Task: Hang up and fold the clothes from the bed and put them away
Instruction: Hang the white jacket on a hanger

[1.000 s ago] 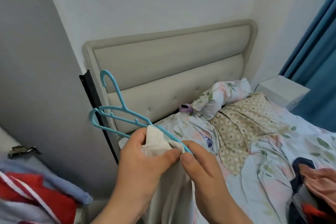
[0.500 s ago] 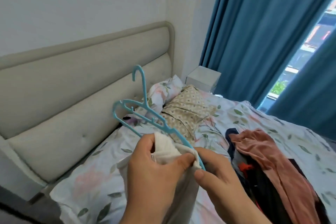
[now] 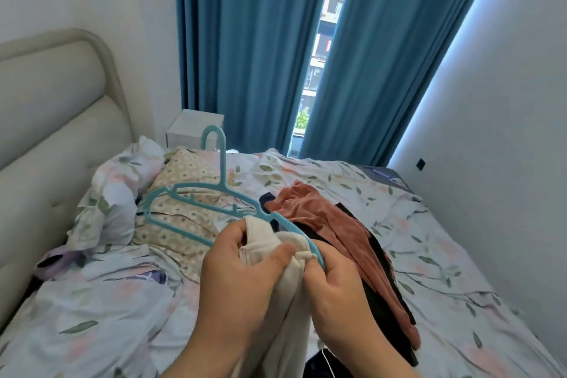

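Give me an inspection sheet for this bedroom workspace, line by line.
Surface: bed, rumpled floral sheet.
Job's things: cream garment over one arm of blue hanger; rust-pink garment on dark clothes, heaped on the bed.
Clutter: floral pillow, beige patterned pillow.
Grippers: left hand pinches the cream garment; right hand grips the hanger's end.
Cables: thin white cord, bottom edge.
Surroundings: blue curtains, headboard, white nightstand.

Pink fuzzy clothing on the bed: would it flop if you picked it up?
The rust-pink velvety garment would probably flop: it lies crumpled in soft folds. It looks light, being thin cloth. It may snag rather than slide, draped over the dark clothes on the floral bedsheet.
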`<act>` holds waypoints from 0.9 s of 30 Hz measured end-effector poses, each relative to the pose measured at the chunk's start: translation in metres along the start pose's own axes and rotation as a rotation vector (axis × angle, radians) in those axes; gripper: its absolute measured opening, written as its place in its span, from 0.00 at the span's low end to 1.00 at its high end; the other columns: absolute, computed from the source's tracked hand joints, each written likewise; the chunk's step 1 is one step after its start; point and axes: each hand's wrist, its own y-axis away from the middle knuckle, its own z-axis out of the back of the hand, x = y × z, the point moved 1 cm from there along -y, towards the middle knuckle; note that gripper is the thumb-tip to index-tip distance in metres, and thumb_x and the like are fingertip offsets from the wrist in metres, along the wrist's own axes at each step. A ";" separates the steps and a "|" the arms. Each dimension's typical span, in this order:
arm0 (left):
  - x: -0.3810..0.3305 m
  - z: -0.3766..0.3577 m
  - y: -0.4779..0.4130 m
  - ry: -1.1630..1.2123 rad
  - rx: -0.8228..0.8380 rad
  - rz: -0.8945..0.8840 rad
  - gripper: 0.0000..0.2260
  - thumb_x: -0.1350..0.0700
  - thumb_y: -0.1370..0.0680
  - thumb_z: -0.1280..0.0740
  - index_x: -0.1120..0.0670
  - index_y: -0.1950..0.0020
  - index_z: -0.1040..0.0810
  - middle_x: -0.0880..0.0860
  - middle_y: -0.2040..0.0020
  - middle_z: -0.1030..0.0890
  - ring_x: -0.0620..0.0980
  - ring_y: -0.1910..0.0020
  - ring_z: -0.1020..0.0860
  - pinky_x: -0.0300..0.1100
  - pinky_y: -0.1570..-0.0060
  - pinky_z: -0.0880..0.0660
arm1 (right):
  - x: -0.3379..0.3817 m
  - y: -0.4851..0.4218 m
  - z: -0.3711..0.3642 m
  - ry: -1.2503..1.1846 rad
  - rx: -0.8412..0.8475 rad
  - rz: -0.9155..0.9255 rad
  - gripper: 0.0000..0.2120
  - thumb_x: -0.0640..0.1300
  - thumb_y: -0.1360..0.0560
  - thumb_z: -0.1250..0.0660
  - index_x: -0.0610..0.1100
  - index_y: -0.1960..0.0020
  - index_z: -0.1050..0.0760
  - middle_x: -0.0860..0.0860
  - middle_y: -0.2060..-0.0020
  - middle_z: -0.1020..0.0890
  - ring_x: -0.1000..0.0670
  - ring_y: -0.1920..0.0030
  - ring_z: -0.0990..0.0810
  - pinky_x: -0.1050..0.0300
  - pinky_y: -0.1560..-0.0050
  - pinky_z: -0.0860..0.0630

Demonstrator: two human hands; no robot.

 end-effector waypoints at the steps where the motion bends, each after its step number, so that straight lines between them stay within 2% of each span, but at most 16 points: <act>1: 0.001 -0.002 -0.004 0.011 0.073 -0.006 0.10 0.53 0.31 0.22 0.42 0.53 0.18 0.47 0.58 0.15 0.46 0.59 0.16 0.44 0.59 0.20 | -0.001 -0.002 0.007 -0.029 -0.040 -0.045 0.12 0.43 0.23 0.39 0.50 0.51 0.16 0.45 0.56 0.15 0.45 0.55 0.16 0.50 0.54 0.19; 3: 0.010 -0.004 -0.021 0.014 0.167 0.003 0.08 0.56 0.25 0.27 0.42 0.53 0.17 0.48 0.57 0.14 0.47 0.58 0.17 0.46 0.56 0.21 | -0.009 -0.006 0.025 -0.065 -0.133 -0.144 0.15 0.40 0.20 0.38 0.55 0.54 0.16 0.48 0.58 0.14 0.52 0.59 0.17 0.58 0.59 0.20; 7: 0.036 0.001 -0.079 0.045 0.222 0.101 0.08 0.62 0.20 0.33 0.53 0.54 0.16 0.53 0.57 0.14 0.50 0.59 0.20 0.47 0.56 0.22 | -0.042 -0.011 0.084 0.069 -0.378 -0.216 0.11 0.47 0.25 0.38 0.54 0.59 0.18 0.57 0.67 0.16 0.61 0.69 0.22 0.69 0.69 0.28; 8: 0.042 0.002 -0.094 0.037 0.249 0.110 0.09 0.62 0.20 0.33 0.53 0.55 0.15 0.54 0.57 0.14 0.49 0.60 0.19 0.45 0.57 0.21 | -0.054 -0.012 0.103 0.098 -0.437 -0.234 0.11 0.45 0.24 0.38 0.52 0.61 0.19 0.57 0.69 0.18 0.60 0.70 0.23 0.68 0.71 0.29; 10: 0.057 0.003 -0.120 -0.011 0.300 0.091 0.11 0.64 0.22 0.32 0.49 0.57 0.15 0.52 0.59 0.14 0.46 0.63 0.19 0.40 0.61 0.21 | -0.082 -0.011 0.141 0.106 -0.529 -0.292 0.10 0.42 0.23 0.38 0.49 0.60 0.20 0.54 0.69 0.20 0.54 0.68 0.25 0.59 0.67 0.28; 12: 0.074 -0.002 -0.143 -0.111 0.355 0.071 0.12 0.66 0.25 0.30 0.49 0.56 0.15 0.51 0.60 0.15 0.45 0.63 0.19 0.42 0.61 0.22 | -0.109 -0.010 0.174 0.111 -0.586 -0.361 0.08 0.39 0.25 0.38 0.46 0.58 0.21 0.50 0.68 0.21 0.50 0.68 0.27 0.54 0.66 0.31; 16: 0.118 -0.036 -0.173 -0.271 0.425 0.088 0.10 0.69 0.26 0.30 0.54 0.56 0.16 0.55 0.59 0.17 0.52 0.60 0.22 0.46 0.58 0.28 | -0.160 -0.012 0.218 0.100 -0.624 -0.466 0.14 0.32 0.27 0.40 0.48 0.63 0.22 0.55 0.74 0.23 0.53 0.73 0.28 0.58 0.71 0.32; 19: 0.155 -0.080 -0.182 -0.378 0.446 0.086 0.08 0.69 0.25 0.34 0.59 0.59 0.19 0.56 0.63 0.22 0.52 0.62 0.28 0.46 0.61 0.34 | -0.200 -0.015 0.239 0.085 -0.592 -0.570 0.16 0.32 0.27 0.41 0.48 0.61 0.20 0.56 0.75 0.21 0.57 0.75 0.26 0.61 0.73 0.31; 23: 0.211 -0.131 -0.189 -0.411 0.447 0.152 0.09 0.68 0.25 0.34 0.56 0.57 0.17 0.59 0.56 0.18 0.51 0.60 0.25 0.46 0.60 0.31 | -0.254 -0.023 0.259 -0.043 -0.587 -0.693 0.22 0.28 0.32 0.46 0.49 0.66 0.20 0.55 0.76 0.22 0.56 0.78 0.26 0.62 0.77 0.32; 25: 0.238 -0.153 -0.194 -0.411 0.445 0.181 0.10 0.67 0.24 0.34 0.54 0.57 0.16 0.57 0.55 0.18 0.51 0.59 0.25 0.46 0.60 0.31 | -0.282 -0.028 0.271 -0.122 -0.626 -0.714 0.23 0.27 0.34 0.46 0.48 0.64 0.18 0.50 0.71 0.19 0.54 0.73 0.23 0.61 0.73 0.29; 27: 0.260 -0.173 -0.200 -0.444 0.424 0.201 0.12 0.65 0.23 0.34 0.49 0.59 0.16 0.53 0.57 0.18 0.50 0.60 0.25 0.45 0.62 0.31 | -0.308 -0.028 0.284 -0.204 -0.685 -0.754 0.20 0.27 0.34 0.47 0.41 0.56 0.19 0.43 0.64 0.18 0.47 0.64 0.22 0.53 0.62 0.27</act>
